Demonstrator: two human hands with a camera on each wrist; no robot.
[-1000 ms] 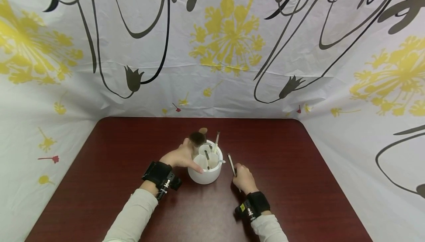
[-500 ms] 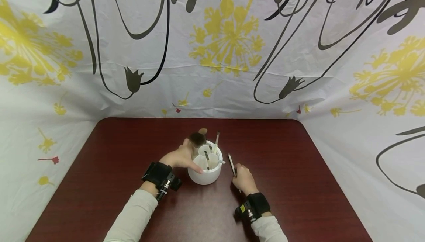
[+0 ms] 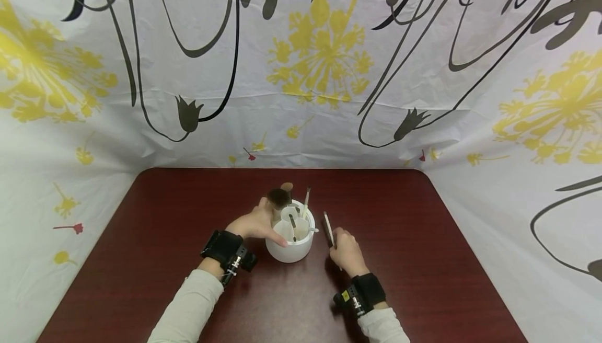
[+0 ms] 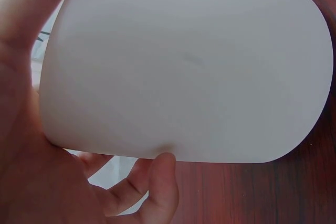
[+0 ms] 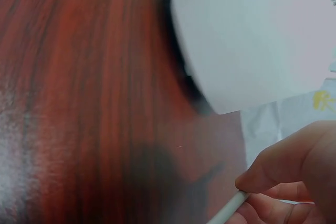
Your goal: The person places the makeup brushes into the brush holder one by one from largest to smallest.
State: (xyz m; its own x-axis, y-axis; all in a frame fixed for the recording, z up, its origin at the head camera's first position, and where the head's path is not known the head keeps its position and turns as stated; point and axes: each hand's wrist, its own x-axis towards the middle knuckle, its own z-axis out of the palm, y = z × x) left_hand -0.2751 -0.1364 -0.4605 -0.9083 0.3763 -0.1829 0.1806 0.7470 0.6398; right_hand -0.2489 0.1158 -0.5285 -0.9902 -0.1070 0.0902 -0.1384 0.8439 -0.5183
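Observation:
A white round brush holder (image 3: 290, 252) with inner compartments stands upright on the table. My left hand (image 3: 254, 224) grips it from the left, thumb over the near side. In the left wrist view its smooth white wall (image 4: 189, 77) fills most of the frame, with fingers curled against its edge. Several brushes stand in the holder, among them a fluffy dark makeup brush (image 3: 279, 197) and a thin pale-handled one (image 3: 305, 203). Right of the holder, my right hand (image 3: 348, 254) pinches a slim brush with a white handle (image 5: 229, 207). The far end of this brush (image 3: 328, 228) points away from me.
The dark red wooden table (image 3: 414, 259) has rounded far corners. Behind and beside it hangs a white cloth (image 3: 211, 149) printed with yellow and grey flowers. A small light piece (image 3: 314, 230) sticks out at the holder's right rim.
The slim brush in my right hand has shifted slightly, its far end now a little farther forward. My left hand and the holder look the same as before.

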